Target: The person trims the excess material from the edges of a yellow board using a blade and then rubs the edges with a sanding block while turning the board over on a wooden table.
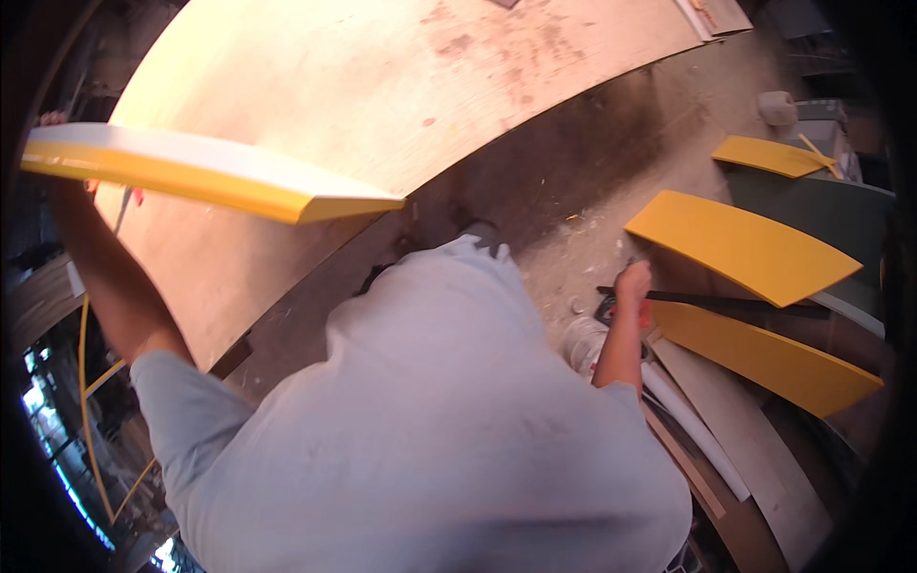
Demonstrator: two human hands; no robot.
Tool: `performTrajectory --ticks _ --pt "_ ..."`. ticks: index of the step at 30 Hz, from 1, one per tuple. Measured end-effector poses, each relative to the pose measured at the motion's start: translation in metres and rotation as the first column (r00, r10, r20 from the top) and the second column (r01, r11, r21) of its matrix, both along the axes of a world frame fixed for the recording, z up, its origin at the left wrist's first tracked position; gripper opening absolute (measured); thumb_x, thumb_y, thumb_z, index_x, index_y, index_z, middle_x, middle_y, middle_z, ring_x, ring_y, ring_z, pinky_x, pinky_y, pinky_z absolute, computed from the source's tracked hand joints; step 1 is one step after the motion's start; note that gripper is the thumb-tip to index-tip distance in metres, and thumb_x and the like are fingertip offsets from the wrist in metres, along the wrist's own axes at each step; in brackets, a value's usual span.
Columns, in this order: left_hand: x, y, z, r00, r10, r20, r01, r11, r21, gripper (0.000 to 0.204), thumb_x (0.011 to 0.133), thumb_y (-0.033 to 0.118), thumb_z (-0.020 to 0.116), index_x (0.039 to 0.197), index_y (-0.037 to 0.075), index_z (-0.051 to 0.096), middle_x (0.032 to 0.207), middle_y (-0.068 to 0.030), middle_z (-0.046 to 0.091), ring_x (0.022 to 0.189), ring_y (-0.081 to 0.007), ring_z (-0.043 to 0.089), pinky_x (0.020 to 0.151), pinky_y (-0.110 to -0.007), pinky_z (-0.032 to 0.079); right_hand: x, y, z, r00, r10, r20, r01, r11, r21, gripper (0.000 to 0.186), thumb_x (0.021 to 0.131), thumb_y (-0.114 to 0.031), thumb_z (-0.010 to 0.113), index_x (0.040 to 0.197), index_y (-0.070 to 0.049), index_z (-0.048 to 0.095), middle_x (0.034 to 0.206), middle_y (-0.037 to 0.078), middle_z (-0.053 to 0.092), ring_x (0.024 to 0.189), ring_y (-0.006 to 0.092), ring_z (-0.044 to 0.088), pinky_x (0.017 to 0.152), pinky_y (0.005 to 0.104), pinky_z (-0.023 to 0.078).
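Observation:
My left hand [53,118] is closed around the far left end of a long board [220,181] with a white face and yellow edges. The board is raised over the left part of the large wooden table, and its other end angles to a point. My left fingertips show above its edge, but most of the hand is hidden behind it. Lower on the right, my right hand [632,283] has its fingers curled in, beside a black bar [716,302] and a red and black item. Whatever the right hand grips is too small to make out.
A wide pale table [401,86] with brown stains fills the top. On the right lie several yellow panels [745,246], with long strips and boards [735,430] below them. A white roll [777,108] stands at upper right. Thin yellow frames [84,372] are at the left.

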State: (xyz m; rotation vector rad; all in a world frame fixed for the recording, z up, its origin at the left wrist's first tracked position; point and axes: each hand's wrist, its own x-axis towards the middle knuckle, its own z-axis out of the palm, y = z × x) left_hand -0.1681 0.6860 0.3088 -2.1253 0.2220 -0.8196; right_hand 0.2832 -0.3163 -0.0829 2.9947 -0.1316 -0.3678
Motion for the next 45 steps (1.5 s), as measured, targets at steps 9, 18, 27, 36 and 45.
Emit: performTrajectory --ticks 9,18,27,36,45 --pt "0.05 -0.063 0.012 0.593 -0.358 0.721 0.124 -0.844 -0.522 0.053 0.097 0.049 0.053 0.115 0.0 0.06 0.1 -0.0123 0.061 0.098 -0.0272 0.058 0.093 -0.042 0.044 0.003 0.211 0.088 0.924 0.377 0.068 -0.222 0.381 0.898 0.024 0.092 -0.018 0.068 0.106 0.002 0.07 0.087 0.013 0.071 0.083 0.0196 0.066 0.08 0.0318 0.051" --pt "0.016 -0.087 0.011 0.731 -0.25 0.635 0.269 -0.75 -0.605 0.045 0.096 0.036 0.062 0.122 0.0 0.063 0.108 -0.0124 0.066 0.104 -0.0262 0.063 0.101 -0.04 0.044 0.028 0.389 0.138 0.67 0.442 0.596 -0.657 -0.019 0.754 0.035 0.091 -0.018 0.072 0.121 0.0 0.065 0.116 0.019 0.069 0.103 0.0328 0.068 0.089 0.0408 0.054" --pt "0.034 -0.108 0.004 0.65 -0.294 0.7 0.267 -0.774 -0.573 0.057 0.102 0.048 0.05 0.137 0.002 0.052 0.122 -0.0143 0.063 0.114 -0.0254 0.059 0.105 -0.04 0.043 -0.104 0.38 0.291 0.161 0.391 0.906 -0.145 -0.899 0.414 0.033 0.073 -0.006 0.084 0.104 -0.012 0.075 0.096 0.006 0.071 0.085 0.022 0.07 0.07 0.0335 0.058" --pt "0.032 -0.132 0.015 0.706 -0.211 0.676 0.338 -0.739 -0.583 0.067 0.1 0.055 0.047 0.139 0.001 0.048 0.127 -0.0145 0.06 0.118 -0.0256 0.057 0.106 -0.04 0.043 -0.069 0.369 0.24 0.553 0.771 0.315 0.092 -0.432 0.897 0.012 0.099 -0.011 0.064 0.094 0.0 0.065 0.081 0.003 0.064 0.069 0.0103 0.062 0.064 0.0265 0.053" --pt "0.041 -0.158 0.013 0.781 -0.068 0.621 0.476 -0.579 -0.662 0.076 0.099 0.063 0.043 0.142 0.0 0.045 0.131 -0.0146 0.058 0.122 -0.0258 0.056 0.107 -0.04 0.043 -0.056 0.37 0.223 0.104 0.908 0.405 0.163 -0.417 0.894 0.058 0.086 -0.02 0.077 0.136 -0.003 0.054 0.134 0.014 0.058 0.116 0.0251 0.059 0.097 0.0396 0.05"
